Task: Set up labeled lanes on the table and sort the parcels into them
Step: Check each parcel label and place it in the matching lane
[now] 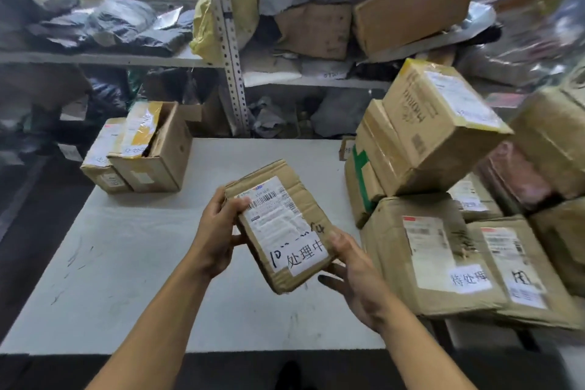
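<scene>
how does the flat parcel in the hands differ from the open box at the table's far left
The flat brown cardboard parcel is thin, closed and held above the white table by both hands; the open brown cardboard box is deeper, flaps up, resting on the table. Both are worn cardboard with white labels.

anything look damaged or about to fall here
The top box on the right-hand stack sits tilted, overhanging the boxes below. At the table's far left, one box has a torn-open top flap. The parcel in both hands looks creased.
</scene>
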A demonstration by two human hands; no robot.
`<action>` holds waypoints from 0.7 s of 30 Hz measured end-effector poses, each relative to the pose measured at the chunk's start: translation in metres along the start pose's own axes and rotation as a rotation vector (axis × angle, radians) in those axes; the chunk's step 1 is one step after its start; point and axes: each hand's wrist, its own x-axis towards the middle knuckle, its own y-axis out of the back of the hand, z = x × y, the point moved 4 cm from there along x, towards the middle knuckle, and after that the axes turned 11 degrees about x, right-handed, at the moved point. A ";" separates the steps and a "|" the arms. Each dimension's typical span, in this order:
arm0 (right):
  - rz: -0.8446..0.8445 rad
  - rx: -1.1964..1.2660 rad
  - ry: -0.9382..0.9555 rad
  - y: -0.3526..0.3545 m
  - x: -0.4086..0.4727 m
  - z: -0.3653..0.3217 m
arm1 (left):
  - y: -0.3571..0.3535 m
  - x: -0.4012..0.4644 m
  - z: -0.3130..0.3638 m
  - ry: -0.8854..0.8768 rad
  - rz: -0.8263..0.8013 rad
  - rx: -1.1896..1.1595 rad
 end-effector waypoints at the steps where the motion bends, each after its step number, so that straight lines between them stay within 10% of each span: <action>1: -0.029 -0.026 -0.014 0.002 -0.003 -0.004 | -0.005 0.001 0.003 -0.003 -0.028 0.017; 21: 0.178 0.014 0.146 0.116 -0.113 -0.072 | -0.172 -0.033 0.063 -0.097 -0.388 0.202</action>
